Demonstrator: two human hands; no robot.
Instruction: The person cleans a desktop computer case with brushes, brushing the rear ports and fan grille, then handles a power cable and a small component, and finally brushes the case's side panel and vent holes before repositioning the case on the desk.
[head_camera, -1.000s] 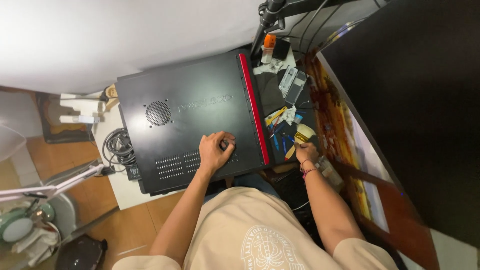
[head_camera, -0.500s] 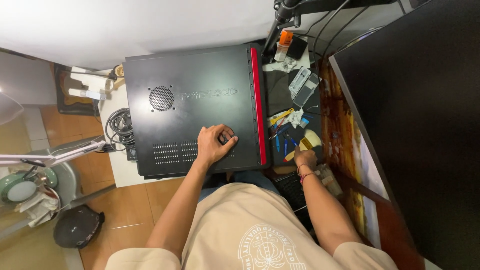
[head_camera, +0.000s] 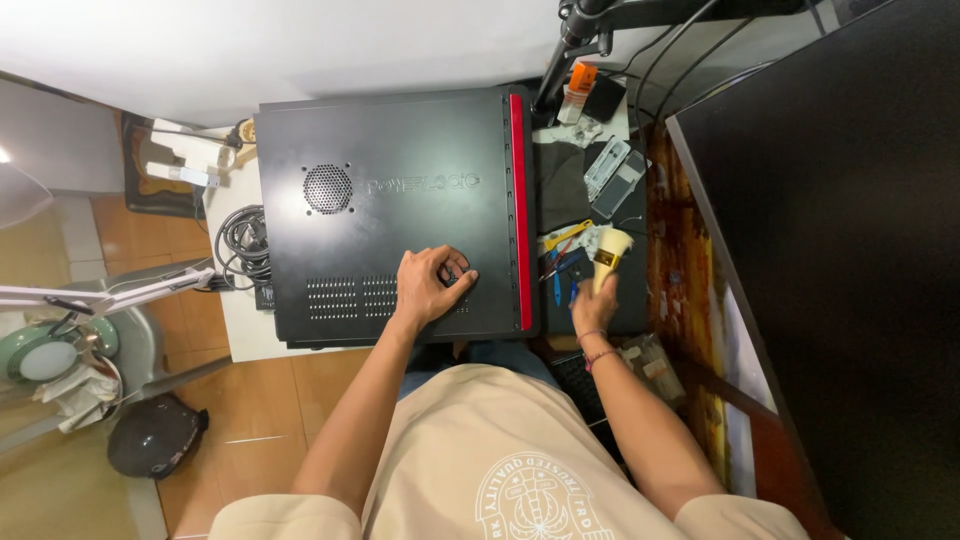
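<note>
A large black metal computer case with a red strip down its right edge lies flat on its side on the desk, its vented side panel facing up. The left hand rests on the near part of that panel, close to the red strip, fingers curled down against the metal beside a patch of vent holes; it grips nothing that shows. Just right of the case, the right hand is clenched around the handle of a small brush with pale bristles and a brass-coloured band, bristles pointing to the far side. The brush hovers over a dark mat strewn with yellow and blue hand tools. A coil of black cable lies at the case's left edge
</note>
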